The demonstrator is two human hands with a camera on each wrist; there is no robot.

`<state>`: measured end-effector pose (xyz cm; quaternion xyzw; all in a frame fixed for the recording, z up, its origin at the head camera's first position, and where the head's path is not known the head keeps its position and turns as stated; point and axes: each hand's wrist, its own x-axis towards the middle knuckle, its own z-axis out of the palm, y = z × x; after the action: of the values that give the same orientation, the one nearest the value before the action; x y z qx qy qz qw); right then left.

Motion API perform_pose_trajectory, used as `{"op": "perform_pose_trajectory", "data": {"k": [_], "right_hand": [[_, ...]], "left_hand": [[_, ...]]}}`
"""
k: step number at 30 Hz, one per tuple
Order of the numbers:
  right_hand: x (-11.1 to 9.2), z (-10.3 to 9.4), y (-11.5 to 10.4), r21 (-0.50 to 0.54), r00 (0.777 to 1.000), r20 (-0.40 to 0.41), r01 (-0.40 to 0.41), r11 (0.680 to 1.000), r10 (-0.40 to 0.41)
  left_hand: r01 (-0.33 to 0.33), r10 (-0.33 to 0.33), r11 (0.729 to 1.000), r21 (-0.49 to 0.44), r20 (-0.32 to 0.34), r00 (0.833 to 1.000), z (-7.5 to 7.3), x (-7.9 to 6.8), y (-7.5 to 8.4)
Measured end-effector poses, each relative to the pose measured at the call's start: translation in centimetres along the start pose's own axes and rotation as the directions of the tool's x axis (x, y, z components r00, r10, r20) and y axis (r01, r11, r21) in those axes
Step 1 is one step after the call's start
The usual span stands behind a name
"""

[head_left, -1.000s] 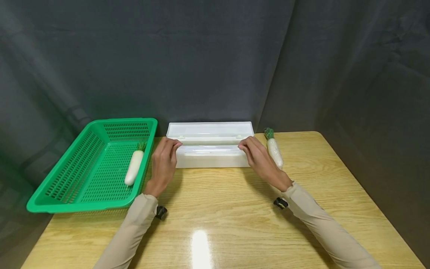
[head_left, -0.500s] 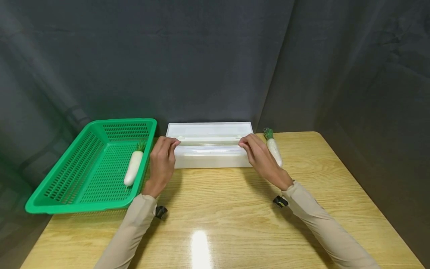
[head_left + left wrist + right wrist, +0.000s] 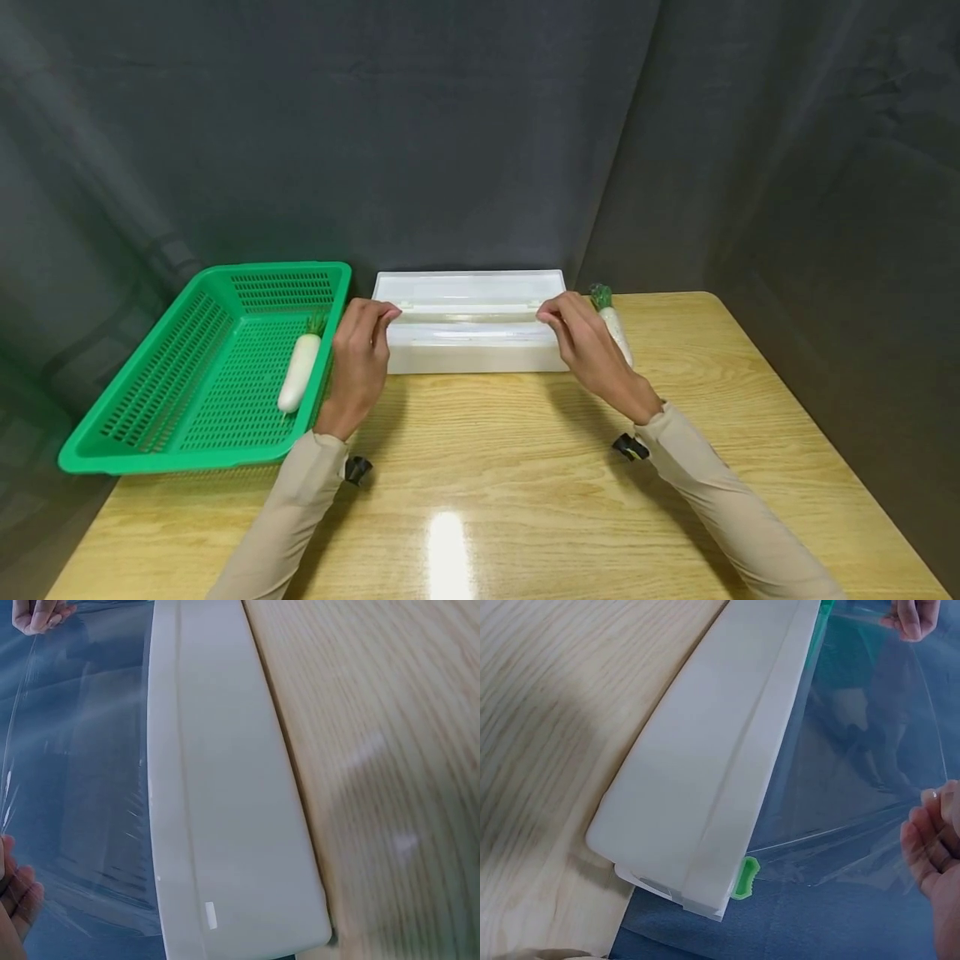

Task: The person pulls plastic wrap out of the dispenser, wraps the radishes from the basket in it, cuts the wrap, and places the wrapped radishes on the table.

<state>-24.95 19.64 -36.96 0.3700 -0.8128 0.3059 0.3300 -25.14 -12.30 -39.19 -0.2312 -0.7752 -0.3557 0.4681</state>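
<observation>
Clear plastic wrap (image 3: pixel 82 750) is drawn up as a sheet from a long white wrap dispenser (image 3: pixel 472 360), whose lid (image 3: pixel 468 287) stands open at the back. My left hand (image 3: pixel 358 358) pinches one corner of the sheet between thumb and fingers. The other corner is pinched by my right hand (image 3: pixel 596 350). In the right wrist view the wrap (image 3: pixel 870 750) looks stretched between both hands, with creases running toward the right one. A green slider-like piece (image 3: pixel 746 877) sits at the dispenser's end.
At left, a green basket (image 3: pixel 187 458) holds a white radish (image 3: pixel 298 373) with trimmed green tops. Another radish (image 3: pixel 616 335), apparently wrapped, lies right of the dispenser, partly behind my right hand. A dark curtain (image 3: pixel 480 150) hangs behind the wooden table (image 3: pixel 487 467).
Both hands have risen slightly and moved a little apart, pulling the plastic wrap up with them. The basket, radishes and dispenser stay in place.
</observation>
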Motion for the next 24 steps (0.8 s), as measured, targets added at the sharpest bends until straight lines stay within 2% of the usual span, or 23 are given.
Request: {"op": "perform_pose_trajectory", "data": {"k": [16, 24], "right_hand": [[0.1, -0.6, -0.3, -0.019, 0.992, -0.086, 0.087, 0.996, -0.088], [0.3, -0.8, -0.6, -0.053, 0.987, -0.118, 0.106, 0.993, -0.111]], "left_hand": [[0.007, -0.008, 1.0, -0.027, -0.019, 1.0, -1.0, 0.8, 1.5], [-0.027, 0.026, 0.999, -0.032, -0.024, 0.999, -1.6, 1.2, 2.0]]}}
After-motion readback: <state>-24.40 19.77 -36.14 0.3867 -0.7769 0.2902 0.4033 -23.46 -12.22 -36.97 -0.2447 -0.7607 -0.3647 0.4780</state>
